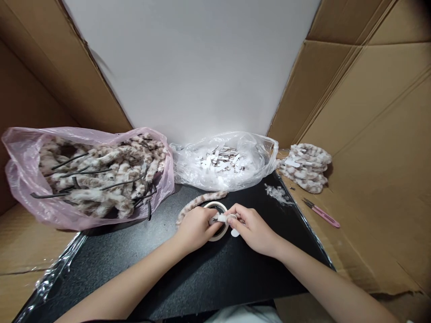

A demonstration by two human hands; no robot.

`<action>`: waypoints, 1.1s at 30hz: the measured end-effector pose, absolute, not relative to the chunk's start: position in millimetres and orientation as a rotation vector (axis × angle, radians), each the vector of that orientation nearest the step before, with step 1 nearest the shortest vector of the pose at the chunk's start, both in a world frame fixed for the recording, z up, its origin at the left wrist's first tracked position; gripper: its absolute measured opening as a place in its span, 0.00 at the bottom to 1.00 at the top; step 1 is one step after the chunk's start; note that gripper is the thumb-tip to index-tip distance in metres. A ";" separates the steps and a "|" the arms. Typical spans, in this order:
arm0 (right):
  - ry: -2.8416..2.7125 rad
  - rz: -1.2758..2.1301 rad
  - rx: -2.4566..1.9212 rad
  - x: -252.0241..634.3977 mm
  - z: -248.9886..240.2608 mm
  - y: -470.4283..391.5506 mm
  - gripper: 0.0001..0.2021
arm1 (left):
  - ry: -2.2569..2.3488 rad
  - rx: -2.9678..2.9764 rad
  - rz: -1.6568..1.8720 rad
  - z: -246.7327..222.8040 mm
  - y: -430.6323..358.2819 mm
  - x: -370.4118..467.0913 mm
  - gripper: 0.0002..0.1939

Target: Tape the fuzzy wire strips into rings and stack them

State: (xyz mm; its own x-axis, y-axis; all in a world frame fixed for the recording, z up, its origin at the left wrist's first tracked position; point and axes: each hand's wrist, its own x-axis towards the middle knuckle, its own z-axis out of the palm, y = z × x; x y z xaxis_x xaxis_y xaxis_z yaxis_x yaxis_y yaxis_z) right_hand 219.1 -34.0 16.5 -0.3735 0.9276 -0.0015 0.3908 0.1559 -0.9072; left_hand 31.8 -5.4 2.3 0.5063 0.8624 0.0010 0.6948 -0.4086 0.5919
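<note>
A fluffy white-and-brown strip (pixel 198 201) curves on the black table behind my left hand (pixel 196 228). My left hand is closed on one part of a furry piece (pixel 221 218), and my right hand (pixel 254 228) pinches it close by. Whether this piece joins the curved strip is hidden by my left hand. A small white tag (pixel 235 233) shows beneath my right fingers. Under both hands lies a cream roll of tape (pixel 215 235), partly covered by them.
A pink bag (pixel 25 179) of furry strips with dark wires lies left. A clear bag (pixel 188 168) of white tags stands at the back. To the right are bundled furry strips (pixel 306 168), fluff (pixel 279 194) and pink snips (pixel 321 212). Cardboard walls (pixel 380 148) flank the table (pixel 134 251).
</note>
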 end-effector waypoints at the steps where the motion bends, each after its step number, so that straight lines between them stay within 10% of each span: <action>1: -1.867 1.164 -1.243 219.1 16.7 -34.4 0.08 | 1.199 2.116 0.437 2.7 -5.3 31.7 0.15; 22: -1.791 1.306 -1.090 222.2 19.4 -35.5 0.09 | 0.885 1.117 0.670 0.7 -1.8 35.4 0.15; 33: -1.069 1.817 -1.033 214.1 6.9 -29.7 0.17 | 0.936 1.688 0.916 -3.2 -11.1 37.1 0.13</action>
State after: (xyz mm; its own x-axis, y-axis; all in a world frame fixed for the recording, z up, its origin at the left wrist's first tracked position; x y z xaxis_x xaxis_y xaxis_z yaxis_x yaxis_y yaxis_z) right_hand 214.1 -29.7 6.9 -0.3717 0.8928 -0.2545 -0.2112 -0.3483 -0.9133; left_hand 37.1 -11.1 -3.2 0.4227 0.8937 0.1505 0.1697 -0.2412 0.9555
